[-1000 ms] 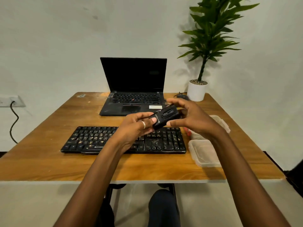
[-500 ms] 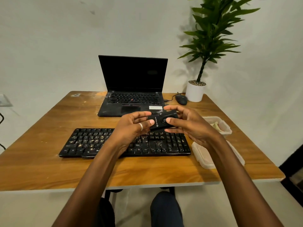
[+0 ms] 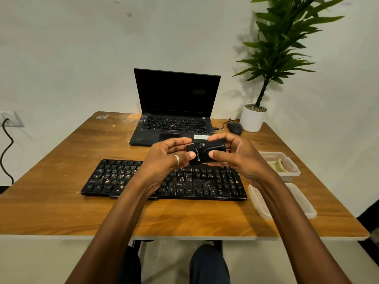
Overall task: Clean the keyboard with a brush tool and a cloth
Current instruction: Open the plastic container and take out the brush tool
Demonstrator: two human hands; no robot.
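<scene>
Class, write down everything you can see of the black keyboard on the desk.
The keyboard is black, full-size, plastic-looking, its keys speckled with pale crumbs. It lies flat on the wooden table, long side parallel to the near edge, in front of the laptop. The left hand and right hand, with their wrists, hide part of its middle; whether they touch it cannot be told.

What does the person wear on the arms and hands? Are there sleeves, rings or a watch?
Both forearms are bare, with no sleeve in view. The left hand carries a plain silver-coloured ring. The right hand shows no ring, and neither wrist shows a watch or band.
</scene>
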